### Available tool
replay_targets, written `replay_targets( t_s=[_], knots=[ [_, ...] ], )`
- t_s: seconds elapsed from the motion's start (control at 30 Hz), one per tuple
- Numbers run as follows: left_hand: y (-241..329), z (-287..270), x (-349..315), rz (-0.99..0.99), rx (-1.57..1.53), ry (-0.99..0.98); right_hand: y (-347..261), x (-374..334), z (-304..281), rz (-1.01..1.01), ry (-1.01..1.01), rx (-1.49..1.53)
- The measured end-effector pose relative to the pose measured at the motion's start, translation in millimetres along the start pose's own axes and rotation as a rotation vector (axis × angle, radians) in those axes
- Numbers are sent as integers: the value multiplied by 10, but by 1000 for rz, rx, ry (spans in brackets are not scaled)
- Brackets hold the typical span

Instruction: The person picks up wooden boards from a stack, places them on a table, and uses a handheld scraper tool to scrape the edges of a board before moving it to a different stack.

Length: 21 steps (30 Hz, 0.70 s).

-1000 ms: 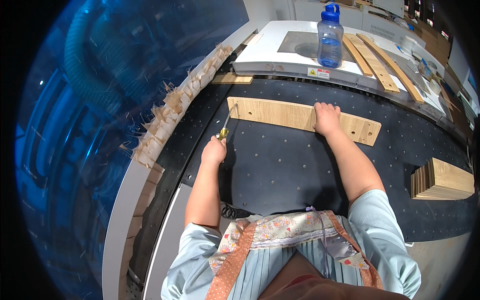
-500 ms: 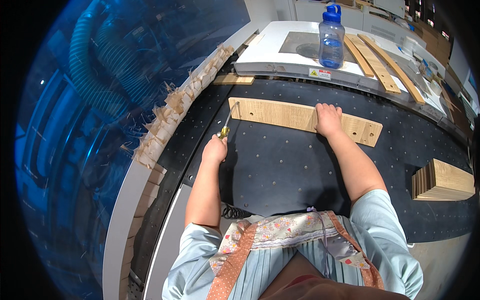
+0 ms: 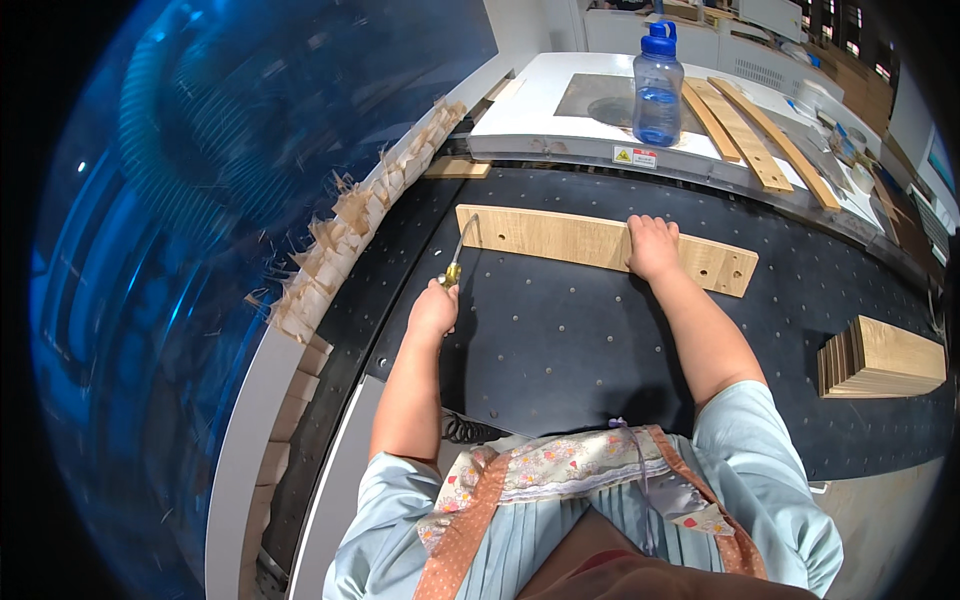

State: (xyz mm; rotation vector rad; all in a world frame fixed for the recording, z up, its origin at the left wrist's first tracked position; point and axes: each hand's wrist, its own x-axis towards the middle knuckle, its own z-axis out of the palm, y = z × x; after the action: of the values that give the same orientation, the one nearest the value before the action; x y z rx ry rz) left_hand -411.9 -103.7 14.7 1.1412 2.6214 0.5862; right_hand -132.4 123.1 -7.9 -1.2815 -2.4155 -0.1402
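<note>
You stand at a black perforated worktable (image 3: pixel 560 340), seen from above your head. Your left hand (image 3: pixel 433 312) is clenched around a tool with a brass fitting and a thin metal nozzle (image 3: pixel 463 245); the handle is hidden inside your fist, so what kind of tool it is stays hard to tell. The nozzle tip sits at the left end of a long, pale wooden board (image 3: pixel 560 238) lying flat across the table. Your right hand (image 3: pixel 655 247) rests palm down on that board, right of its middle, fingers curled over the far edge; the fingertips are hidden behind the board's edge. Small round holes show near the board's right end.

A coiled dark hose (image 3: pixel 462 430) peeks out beside your left elbow, mostly hidden by your apron. To your right, a stack of short wooden blocks (image 3: pixel 885 358) sits on the table, well apart from the board. Beyond the table, a blue-capped water bottle (image 3: pixel 658 85) stands upright on a white surface, beside several long wooden strips (image 3: pixel 750 135). At your left, a curved blue translucent panel (image 3: pixel 200 250) blurs what lies behind it, and splintered wood scraps (image 3: pixel 345 230) line its edge.
</note>
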Motion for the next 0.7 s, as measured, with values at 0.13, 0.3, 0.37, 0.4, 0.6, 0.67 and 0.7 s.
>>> replay_targets(
  t_s=[0.13, 0.3, 0.37, 0.4, 0.6, 0.67, 0.7],
  knots=[
    [-134, -4, -123, 42, -65, -51, -42, -31, -74, 18, -38, -12],
    [-115, 249, -719, 242, -89, -289, -49, 153, -313, 68, -318, 15],
    [18, 337, -964, 209, -214, -450, -198, 208, -340, -40, -373, -66],
    [120, 334, -1067, 218, -247, -467, -272, 223, -304, -71, -374, -19],
    [324, 354, -1433, 200, -386, -263, -372, 166, -329, -218, -112, 202],
    [363, 370, -1503, 217, -392, -240, -393, 187, -499, -249, 36, 314],
    [404, 381, -1529, 189, -355, -248, -427, 189, -701, -259, 104, 457]
  ],
)
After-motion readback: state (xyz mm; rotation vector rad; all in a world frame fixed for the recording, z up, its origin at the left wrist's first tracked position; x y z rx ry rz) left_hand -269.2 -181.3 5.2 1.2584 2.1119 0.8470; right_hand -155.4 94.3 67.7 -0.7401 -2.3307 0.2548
